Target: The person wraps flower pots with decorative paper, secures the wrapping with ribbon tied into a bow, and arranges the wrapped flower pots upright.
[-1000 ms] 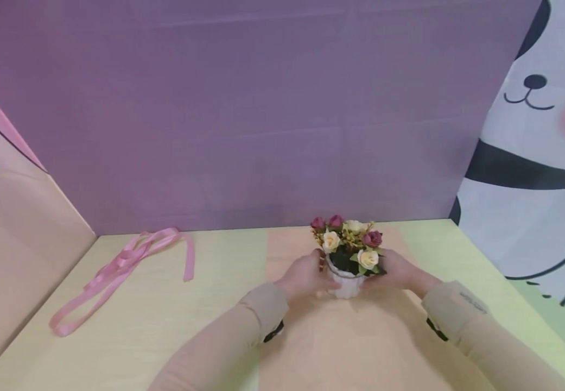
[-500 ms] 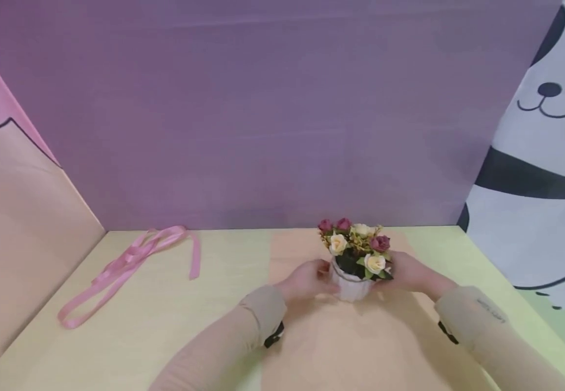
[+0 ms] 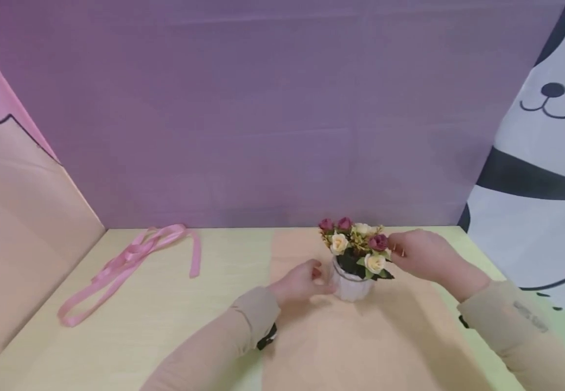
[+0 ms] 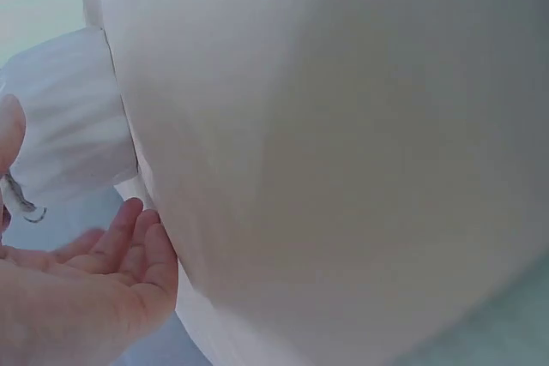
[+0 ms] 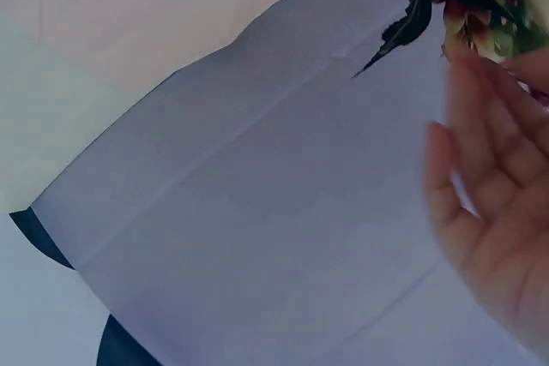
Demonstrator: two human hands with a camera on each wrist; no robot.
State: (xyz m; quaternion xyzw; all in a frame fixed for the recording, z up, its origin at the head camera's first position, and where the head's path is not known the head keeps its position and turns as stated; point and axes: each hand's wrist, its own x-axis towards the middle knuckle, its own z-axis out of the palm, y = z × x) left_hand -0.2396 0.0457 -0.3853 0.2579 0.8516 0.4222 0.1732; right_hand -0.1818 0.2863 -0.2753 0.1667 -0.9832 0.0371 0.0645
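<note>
A white pot (image 3: pixel 353 288) with a twine band near its rim stands upright on the table, filled with artificial roses in cream and dark red. On its left side is my left hand (image 3: pixel 302 282); the thumb is close against the pot wall and the other fingers, loosely bent, lie apart from it. The left wrist view shows the pot's side (image 4: pixel 73 117) by those relaxed fingers (image 4: pixel 129 250). My right hand (image 3: pixel 424 255) reaches the dark red rose (image 3: pixel 378 243) on the right with its fingertips. In the right wrist view the fingertips overlap the blooms, so a pinch is unclear.
A pink ribbon (image 3: pixel 133 252) lies loosely looped on the left of the pale yellow table (image 3: pixel 223 315). Beneath the pot runs a peach strip (image 3: pixel 350 347). A purple backdrop (image 3: pixel 262 119) rises behind, with a panda-printed panel (image 3: pixel 531 228) at right.
My right hand has left the pot's side and moved up to the dark red rose. The left hand stays beside the pot, its fingers loosened. The head view has shifted slightly.
</note>
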